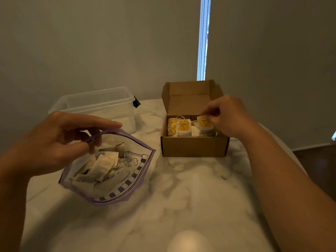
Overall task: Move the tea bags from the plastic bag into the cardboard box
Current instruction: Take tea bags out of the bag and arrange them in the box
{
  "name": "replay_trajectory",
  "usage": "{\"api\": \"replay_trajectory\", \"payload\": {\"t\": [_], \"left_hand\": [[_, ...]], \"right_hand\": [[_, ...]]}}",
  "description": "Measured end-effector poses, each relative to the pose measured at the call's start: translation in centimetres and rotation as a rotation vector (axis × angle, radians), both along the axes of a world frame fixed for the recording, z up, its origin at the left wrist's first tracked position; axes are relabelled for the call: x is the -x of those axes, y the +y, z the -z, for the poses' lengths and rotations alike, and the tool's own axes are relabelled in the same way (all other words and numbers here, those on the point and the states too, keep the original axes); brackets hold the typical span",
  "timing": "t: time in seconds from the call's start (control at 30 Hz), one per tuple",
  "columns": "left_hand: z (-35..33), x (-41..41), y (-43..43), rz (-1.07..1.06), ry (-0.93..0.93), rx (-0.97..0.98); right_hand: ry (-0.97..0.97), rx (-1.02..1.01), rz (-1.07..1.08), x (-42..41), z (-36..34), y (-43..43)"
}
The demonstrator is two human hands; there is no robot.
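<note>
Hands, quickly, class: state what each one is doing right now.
Left hand: grips the rim of the clear purple-edged plastic bag.
Right hand: pinches a white yellow-tagged tea bag in the brown cardboard box.

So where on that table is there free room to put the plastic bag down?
The widest bare stretch of the table lies in front of the cardboard box, between the plastic bag and the right arm. A narrower strip runs between the clear tub and the box. The box itself is crowded with tea bags.
</note>
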State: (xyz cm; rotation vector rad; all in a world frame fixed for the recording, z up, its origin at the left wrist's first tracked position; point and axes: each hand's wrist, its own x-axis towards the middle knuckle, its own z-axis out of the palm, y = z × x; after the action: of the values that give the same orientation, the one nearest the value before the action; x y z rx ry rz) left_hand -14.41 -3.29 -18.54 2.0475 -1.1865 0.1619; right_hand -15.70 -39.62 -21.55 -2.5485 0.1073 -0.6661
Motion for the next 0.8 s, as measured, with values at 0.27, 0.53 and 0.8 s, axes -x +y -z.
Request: {"api": "replay_trajectory", "payload": {"t": [0.27,0.53,0.8], "left_hand": [[0.0,0.1,-0.3,0.020,0.013,0.025],[-0.4,0.3,-0.2,-0.020,0.016,-0.007],[-0.3,0.2,0.2,-0.041,0.001,-0.019]], "right_hand": [[0.093,0.190,0.126,-1.4,0.8,-0.5],[-0.099,0.083,0.066,0.7,-1.1,0.8],[0.086,-0.262,-0.719,6.1,-3.7,9.1]]}}
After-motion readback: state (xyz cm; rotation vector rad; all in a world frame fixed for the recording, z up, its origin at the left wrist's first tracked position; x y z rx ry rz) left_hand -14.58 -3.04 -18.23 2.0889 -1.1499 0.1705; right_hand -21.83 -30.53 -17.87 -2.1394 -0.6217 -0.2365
